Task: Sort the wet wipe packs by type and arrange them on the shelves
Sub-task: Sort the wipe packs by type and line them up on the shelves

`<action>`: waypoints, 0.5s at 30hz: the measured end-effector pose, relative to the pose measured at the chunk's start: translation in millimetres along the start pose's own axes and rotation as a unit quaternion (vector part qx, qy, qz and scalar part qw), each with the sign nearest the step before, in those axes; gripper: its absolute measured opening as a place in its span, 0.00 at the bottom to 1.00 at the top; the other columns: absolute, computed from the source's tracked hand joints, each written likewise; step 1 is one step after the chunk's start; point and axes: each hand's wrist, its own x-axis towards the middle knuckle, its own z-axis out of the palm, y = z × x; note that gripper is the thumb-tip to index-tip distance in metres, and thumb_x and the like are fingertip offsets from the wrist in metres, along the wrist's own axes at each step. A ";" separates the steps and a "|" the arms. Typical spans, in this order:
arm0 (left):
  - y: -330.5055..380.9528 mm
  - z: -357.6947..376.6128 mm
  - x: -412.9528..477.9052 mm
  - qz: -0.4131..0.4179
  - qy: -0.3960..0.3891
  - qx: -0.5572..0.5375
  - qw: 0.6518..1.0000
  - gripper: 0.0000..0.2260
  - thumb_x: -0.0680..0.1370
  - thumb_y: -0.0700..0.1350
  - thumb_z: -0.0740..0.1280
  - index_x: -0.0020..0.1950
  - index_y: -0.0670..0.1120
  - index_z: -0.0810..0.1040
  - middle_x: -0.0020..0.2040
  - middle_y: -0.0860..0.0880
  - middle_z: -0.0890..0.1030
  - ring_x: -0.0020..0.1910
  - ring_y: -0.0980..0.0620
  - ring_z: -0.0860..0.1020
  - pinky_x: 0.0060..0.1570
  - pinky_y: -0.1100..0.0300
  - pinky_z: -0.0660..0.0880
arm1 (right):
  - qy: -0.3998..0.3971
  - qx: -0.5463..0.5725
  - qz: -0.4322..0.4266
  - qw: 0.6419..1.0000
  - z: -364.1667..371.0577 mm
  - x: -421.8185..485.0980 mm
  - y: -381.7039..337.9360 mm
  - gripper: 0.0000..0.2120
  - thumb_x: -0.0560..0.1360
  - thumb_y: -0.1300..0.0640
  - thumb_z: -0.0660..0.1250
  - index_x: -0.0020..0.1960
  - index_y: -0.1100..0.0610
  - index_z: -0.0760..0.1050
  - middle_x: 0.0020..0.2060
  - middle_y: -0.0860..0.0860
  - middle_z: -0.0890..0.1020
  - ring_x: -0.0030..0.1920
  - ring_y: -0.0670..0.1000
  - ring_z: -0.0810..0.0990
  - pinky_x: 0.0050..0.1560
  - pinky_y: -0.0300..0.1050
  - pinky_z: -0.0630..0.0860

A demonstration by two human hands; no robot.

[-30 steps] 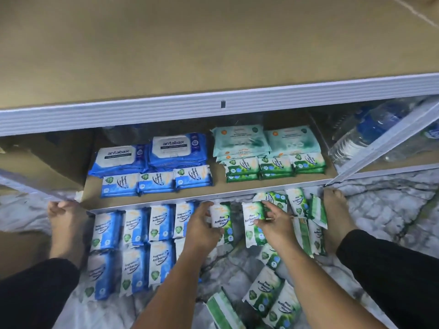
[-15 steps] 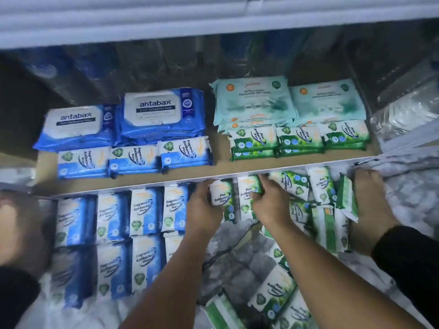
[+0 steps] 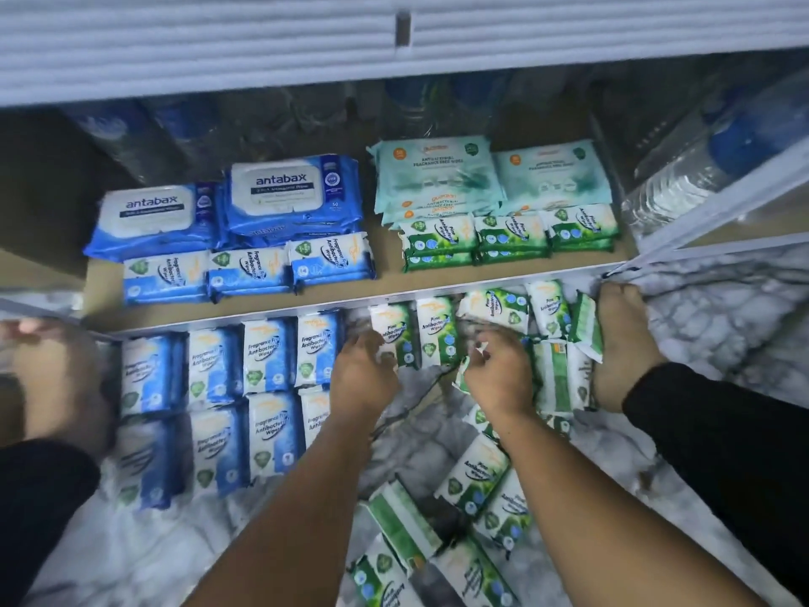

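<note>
On the marbled floor, small blue Fragrance Free packs (image 3: 266, 357) lie in two rows on the left. Just right of them, two green Pine packs (image 3: 437, 329) lie side by side against the shelf's front edge (image 3: 280, 316). My left hand (image 3: 363, 381) grips the lower edge of the left green Pine pack (image 3: 394, 330). My right hand (image 3: 499, 381) is curled round another green pack (image 3: 463, 371), of which only corners show between the fingers. On the shelf are big blue Antabax packs (image 3: 293, 194), teal packs (image 3: 437, 173), small blue packs (image 3: 249, 269) and small green packs (image 3: 510, 234).
Loose green packs (image 3: 477, 470) lie scattered between my arms and by my right foot (image 3: 621, 343). My left foot (image 3: 57, 378) is beside the blue rows. Water bottles (image 3: 700, 168) stand at the shelf's back and right. A white upper shelf rail (image 3: 262, 46) overhangs.
The view has dropped closer to the lower shelf. Both hands have set the two green packs down by the shelf edge and drawn back a little toward me.
</note>
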 end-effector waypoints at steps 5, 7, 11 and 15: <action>-6.1 -4.2 -73.1 -0.038 -0.055 -0.002 0.998 0.09 0.79 0.47 0.65 0.55 0.45 0.79 0.47 0.42 0.84 0.45 0.41 0.82 0.44 0.54 0.78 | -0.021 -0.006 -0.019 1.000 -30.6 -64.4 17.4 0.11 0.72 0.69 0.69 0.52 0.61 0.83 0.46 0.58 0.81 0.44 0.60 0.80 0.43 0.45 0.76; -15.0 2.8 -101.7 -0.064 -0.079 0.031 0.994 0.13 0.80 0.52 0.62 0.53 0.45 0.80 0.48 0.41 0.84 0.49 0.39 0.82 0.48 0.53 0.79 | -0.043 0.021 0.014 0.999 -39.8 -91.8 22.4 0.10 0.72 0.67 0.69 0.52 0.59 0.83 0.46 0.57 0.81 0.44 0.58 0.80 0.43 0.44 0.76; -45.0 22.9 -165.2 -0.194 -0.074 -0.029 0.978 0.12 0.78 0.50 0.66 0.54 0.44 0.82 0.46 0.44 0.84 0.50 0.42 0.82 0.46 0.56 0.78 | -0.089 0.048 0.106 0.989 -48.0 -158.6 43.5 0.07 0.73 0.64 0.70 0.50 0.57 0.82 0.45 0.54 0.83 0.43 0.57 0.81 0.41 0.43 0.75; -83.8 36.9 -223.9 -0.269 -0.080 -0.076 0.957 0.12 0.74 0.49 0.71 0.53 0.43 0.79 0.49 0.43 0.83 0.50 0.43 0.82 0.49 0.55 0.78 | -0.147 0.018 0.158 0.976 -42.5 -219.4 68.2 0.06 0.72 0.59 0.71 0.49 0.55 0.82 0.46 0.53 0.83 0.45 0.57 0.82 0.43 0.44 0.76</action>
